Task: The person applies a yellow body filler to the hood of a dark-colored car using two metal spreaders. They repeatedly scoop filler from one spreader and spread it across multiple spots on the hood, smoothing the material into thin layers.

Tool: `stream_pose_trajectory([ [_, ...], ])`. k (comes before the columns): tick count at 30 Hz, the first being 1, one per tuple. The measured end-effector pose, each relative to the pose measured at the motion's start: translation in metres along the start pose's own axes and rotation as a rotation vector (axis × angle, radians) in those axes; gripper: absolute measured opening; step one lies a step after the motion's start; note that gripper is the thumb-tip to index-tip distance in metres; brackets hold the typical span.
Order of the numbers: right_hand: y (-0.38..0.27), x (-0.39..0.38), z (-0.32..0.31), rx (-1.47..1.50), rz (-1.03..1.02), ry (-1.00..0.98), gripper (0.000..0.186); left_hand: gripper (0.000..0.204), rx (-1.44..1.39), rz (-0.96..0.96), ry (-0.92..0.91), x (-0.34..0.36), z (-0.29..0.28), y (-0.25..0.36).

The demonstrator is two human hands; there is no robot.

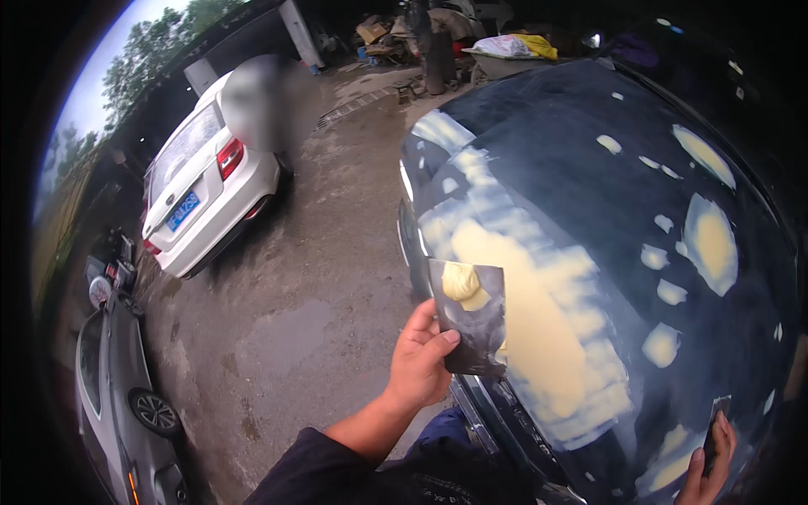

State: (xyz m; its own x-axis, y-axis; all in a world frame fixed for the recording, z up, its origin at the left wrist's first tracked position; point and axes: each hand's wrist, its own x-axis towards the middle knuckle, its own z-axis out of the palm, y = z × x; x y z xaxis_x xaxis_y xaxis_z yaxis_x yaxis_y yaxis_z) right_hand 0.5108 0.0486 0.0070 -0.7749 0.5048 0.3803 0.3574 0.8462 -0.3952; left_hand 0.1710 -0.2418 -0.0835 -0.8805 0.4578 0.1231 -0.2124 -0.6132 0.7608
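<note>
My left hand [423, 358] grips a dark flat mixing board [473, 332] by its lower left edge, thumb on top. A lump of pale yellow body filler [460, 282] sits on the board's upper part. At the lower right, my right hand [711, 463] is closed around a dark, thin filler spreader [720, 411]. It is held over the dark car panel [581, 185], close to a yellowish filler patch [671, 459]. A broad filler patch [539, 337] with pale feathered edges runs along the panel's left side. Several smaller pale spots dot the rest.
A white car [206, 172] stands at the far left, with a blurred area beside it. A grey car [126, 396] is at the lower left. Wet concrete ground [286, 337] lies between. At the back, a wheelbarrow [509, 66] carries sacks near a dark post [429, 50] and piled clutter.
</note>
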Motion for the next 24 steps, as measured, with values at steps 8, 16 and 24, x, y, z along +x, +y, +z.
stream_pose_trajectory([
  [8,-0.031,0.092,0.040,-0.155,0.178,-0.066,0.042,0.065,0.019,-0.021,-0.067,0.085,-0.036,0.000],
  [16,-0.008,0.178,0.076,-0.194,0.329,-0.204,0.041,0.071,0.004,-0.172,-0.143,0.131,-0.048,-0.001],
  [24,0.011,0.227,0.106,-0.250,0.400,-0.285,0.040,0.075,0.047,-0.186,-0.213,0.162,-0.077,-0.003],
])
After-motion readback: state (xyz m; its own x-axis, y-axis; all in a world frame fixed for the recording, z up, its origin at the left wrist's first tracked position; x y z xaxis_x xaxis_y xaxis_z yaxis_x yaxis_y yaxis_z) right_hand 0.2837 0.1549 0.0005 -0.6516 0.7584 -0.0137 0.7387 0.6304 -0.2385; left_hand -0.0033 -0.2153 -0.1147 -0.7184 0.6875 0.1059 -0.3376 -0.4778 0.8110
